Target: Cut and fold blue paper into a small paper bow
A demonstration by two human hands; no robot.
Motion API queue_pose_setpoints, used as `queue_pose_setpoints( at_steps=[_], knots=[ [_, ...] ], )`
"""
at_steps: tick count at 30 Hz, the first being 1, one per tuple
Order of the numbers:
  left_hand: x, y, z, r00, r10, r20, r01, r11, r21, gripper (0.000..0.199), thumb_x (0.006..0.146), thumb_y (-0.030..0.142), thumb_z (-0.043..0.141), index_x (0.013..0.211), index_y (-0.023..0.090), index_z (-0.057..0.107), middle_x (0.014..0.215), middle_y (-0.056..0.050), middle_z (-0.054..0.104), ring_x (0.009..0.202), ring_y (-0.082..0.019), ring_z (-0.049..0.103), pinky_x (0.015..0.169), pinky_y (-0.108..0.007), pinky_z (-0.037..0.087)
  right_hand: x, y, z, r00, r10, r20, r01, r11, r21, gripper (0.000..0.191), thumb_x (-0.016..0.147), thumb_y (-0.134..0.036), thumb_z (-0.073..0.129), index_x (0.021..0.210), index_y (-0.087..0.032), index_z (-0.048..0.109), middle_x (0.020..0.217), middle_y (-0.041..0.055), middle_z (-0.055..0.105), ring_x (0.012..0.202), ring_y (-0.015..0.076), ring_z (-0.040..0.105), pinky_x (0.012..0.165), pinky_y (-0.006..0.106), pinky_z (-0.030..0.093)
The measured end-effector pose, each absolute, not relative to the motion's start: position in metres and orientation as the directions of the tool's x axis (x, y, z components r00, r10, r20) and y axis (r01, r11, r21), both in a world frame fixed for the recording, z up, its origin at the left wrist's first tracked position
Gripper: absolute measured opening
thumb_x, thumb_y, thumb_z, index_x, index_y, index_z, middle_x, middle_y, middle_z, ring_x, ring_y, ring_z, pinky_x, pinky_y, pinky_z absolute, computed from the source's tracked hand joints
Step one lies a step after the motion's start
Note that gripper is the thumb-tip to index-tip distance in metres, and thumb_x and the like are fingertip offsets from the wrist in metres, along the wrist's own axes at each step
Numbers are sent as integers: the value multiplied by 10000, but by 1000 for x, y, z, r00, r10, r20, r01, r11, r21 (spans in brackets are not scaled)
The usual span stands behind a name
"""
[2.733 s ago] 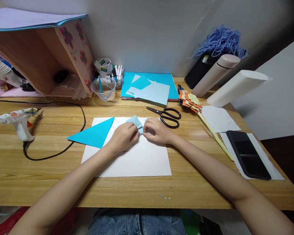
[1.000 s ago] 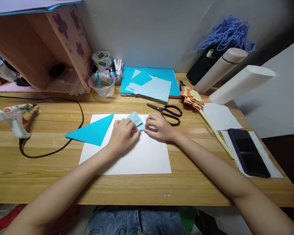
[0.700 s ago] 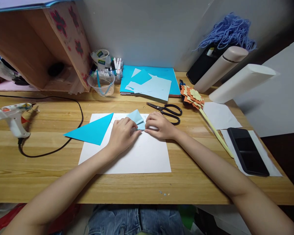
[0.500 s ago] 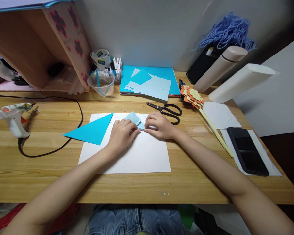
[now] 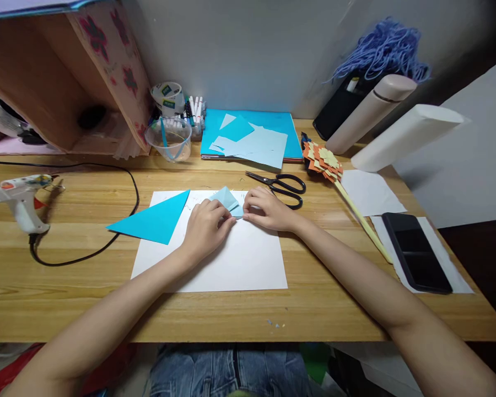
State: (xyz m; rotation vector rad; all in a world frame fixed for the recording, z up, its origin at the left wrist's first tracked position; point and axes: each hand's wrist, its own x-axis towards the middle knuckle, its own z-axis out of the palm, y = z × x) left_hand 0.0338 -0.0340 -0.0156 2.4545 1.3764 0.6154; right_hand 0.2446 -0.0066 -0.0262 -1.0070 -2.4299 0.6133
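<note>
Your light-blue folded paper (image 5: 225, 197) lies over the top part of the white sheet (image 5: 240, 264) on the counter (image 5: 215, 320), between your two hands. The fingers of your left hand (image 5: 206, 227) are pinched on its lower edge, thumb nearest you. Your right hand (image 5: 268, 210) has its fingers curled, tips touching the paper's right end; you cannot tell whether they grip it. The scissors (image 5: 291, 180) lie just beyond that hand.
</note>
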Motion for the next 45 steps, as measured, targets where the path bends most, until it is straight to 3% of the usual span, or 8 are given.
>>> queue_pose_setpoints(
  at_steps=[5, 29, 34, 45],
  knots=[
    [38, -35, -17, 394, 878, 272, 765, -477, 432, 174, 823, 310, 527, 741, 175, 602, 925, -83, 533, 853, -216, 471, 734, -364, 388, 242, -9, -25, -615, 760, 212, 586, 620, -522, 127, 835, -317, 541, 794, -197, 545, 858, 46, 538, 821, 194, 448, 786, 343, 345],
    [45, -34, -22, 334, 897, 289, 816, -429, 387, 125, 757, 260, 554, 657, 185, 547, 919, -59, 535, 866, -215, 485, 771, -369, 373, 227, -20, -24, -452, 884, 122, 742, 448, -499, 91, 794, -228, 501, 723, -207, 448, 845, 25, 490, 857, 200, 416, 816, 347, 337],
    [45, -34, -20, 315, 909, 272, 831, -403, 383, 106, 747, 286, 564, 770, 189, 529, 947, -74, 512, 895, -234, 477, 776, -377, 374, 226, -20, -25, -427, 895, 129, 749, 430, -504, 83, 751, -178, 502, 712, -206, 434, 834, 26, 491, 847, 201, 409, 800, 342, 340],
    [44, -33, -20, 273, 924, 268, 832, -367, 416, 270, 723, 319, 591, 928, 202, 460, 1044, -92, 463, 1000, -261, 444, 837, -388, 351, 226, -20, -27, -379, 914, 146, 763, 398, -509, 177, 646, -143, 514, 646, -207, 350, 790, 29, 449, 814, 202, 405, 733, 317, 351]
  ],
)
